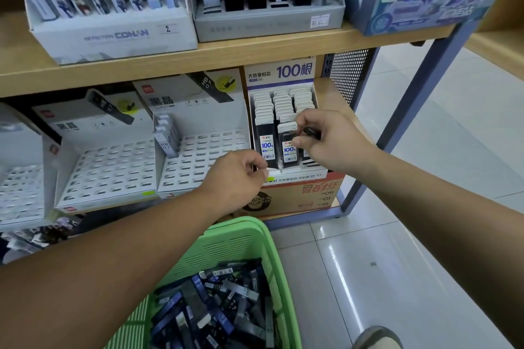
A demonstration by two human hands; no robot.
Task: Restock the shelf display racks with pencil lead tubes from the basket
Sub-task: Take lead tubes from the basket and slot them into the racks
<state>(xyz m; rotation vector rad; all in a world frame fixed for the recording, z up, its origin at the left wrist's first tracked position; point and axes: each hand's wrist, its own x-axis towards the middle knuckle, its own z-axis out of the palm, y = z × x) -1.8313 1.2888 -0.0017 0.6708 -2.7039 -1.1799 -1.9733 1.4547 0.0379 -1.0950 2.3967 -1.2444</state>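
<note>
1. Perforated racks (113, 167), lower shelf: most slots stand empty. A short file of HB 0.7 tubes (167, 139) sits against one rack's side wall. Likely error: tubes of another grade slotted here if labels go unread.
2. Green basket (255, 238), below the shelf: it holds the loose lead tubes (215, 306), the stock still to be shelved, heaped crosswise. A hasty grab could lift several at once and spill some.
3. Left hand (235, 176): fingers curled, tips at the white front lip of the 100-lead display rack (300, 174). Whether they pinch the lip cannot be told. The rack stands on an orange carton (300, 195), not on the shelf board, so a push without bracing could slide or tip it.
4. Right hand (331, 142): thumb and forefinger pinch a dark lead tube (310, 132) at the front of the rack's right-hand rows. The rows look tightly packed (white caps nearly touching). Forcing the tube in could tilt its neighbours, and so small a pinch could slip.
5. Tiled floor (397, 235), right of the shelf end: a dropped tube would probably land here and roll away.
</note>
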